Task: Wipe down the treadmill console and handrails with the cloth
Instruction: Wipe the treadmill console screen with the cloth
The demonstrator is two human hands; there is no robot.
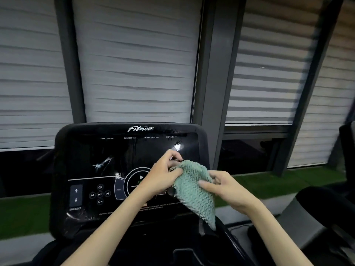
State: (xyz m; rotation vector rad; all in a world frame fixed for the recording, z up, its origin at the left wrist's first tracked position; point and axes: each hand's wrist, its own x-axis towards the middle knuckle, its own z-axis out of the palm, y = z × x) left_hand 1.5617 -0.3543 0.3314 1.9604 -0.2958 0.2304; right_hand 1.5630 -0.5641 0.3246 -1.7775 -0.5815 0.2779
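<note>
Green cloth (194, 191) is held up in the air, lower centre-right of frame, in front of the right half of the treadmill console (115, 150). Can't tell if it touches the screen; it looks just off it. Left hand (163, 171) pinches the cloth's upper left edge, fingers curled in tight. Right hand (228, 189) grips the right side, thumb laid across the front face, other fingers tucked behind the fabric. Bottom corner hangs free, pointing down toward the dark area at lower centre.

Handling, as a judgement: light, soft, floppy, with a nubby terry-like pile. No stiffness, so it droops wherever it is unsupported. Grippy rather than slippery, and nothing fragile about it. Both hands seem to be bunching or refolding it into a pad. Best hold is probably gathered into a wad under a flat palm, loose corner tucked in so it doesn't drag over the buttons. An edge pinch is fine for carrying, poor for pressing.

Console: black glossy panel, centre-left of frame, tilted back. Arrow keys and media buttons sit at its lower left, and the round play button (141, 177) is partly behind the left wrist. Bright smears or glare show at upper right and mid-left of the glass; cannot tell which. The surface looks hard and smooth, so light even pressure is likely enough. Handrails not clearly made out; the dark shapes at lower right are too blurred. Grey blinds (134, 64) fill the upper frame.
</note>
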